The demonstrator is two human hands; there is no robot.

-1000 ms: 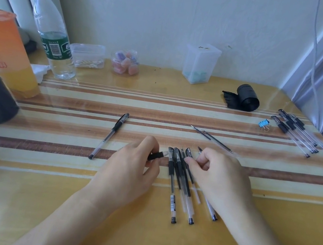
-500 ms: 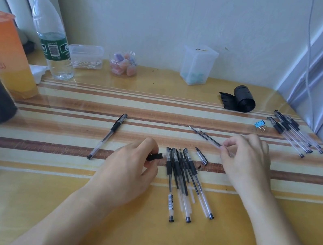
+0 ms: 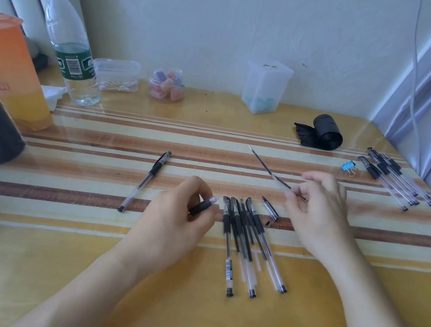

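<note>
So on my feed the left hand (image 3: 180,214) sits near the middle of the table (image 3: 183,315), fingers curled round a pen barrel (image 3: 203,206); thumb and forefinger pinch it at the black grip, and its clear end pokes out to the right, toward the pile.

The right hand (image 3: 320,209) is off to the right and a bit farther back; it's pinching a thin refill (image 3: 266,169) between thumb and fingertips, the other fingers loosely curled; the refill slants away to the far left, point end away from the hand.

Between the two hands lies a bunch of pens (image 3: 242,233), side by side and partly crossing, black grips at the far end, tails toward the near edge; just right of them a loose pen cap (image 3: 271,208) and a tiny tip piece (image 3: 268,223) lie on the table, near the right hand but apart from it as far as I can see.

Other stuff: a single pen (image 3: 146,180) lies slanted, left of the left hand; a second batch of pens (image 3: 394,179) sits at the far right edge with a blue binder clip (image 3: 348,167) just beside it; a black roll (image 3: 325,131) is farther back; a water bottle (image 3: 70,53) and an orange drink cup (image 3: 5,65) stand far left.
</note>
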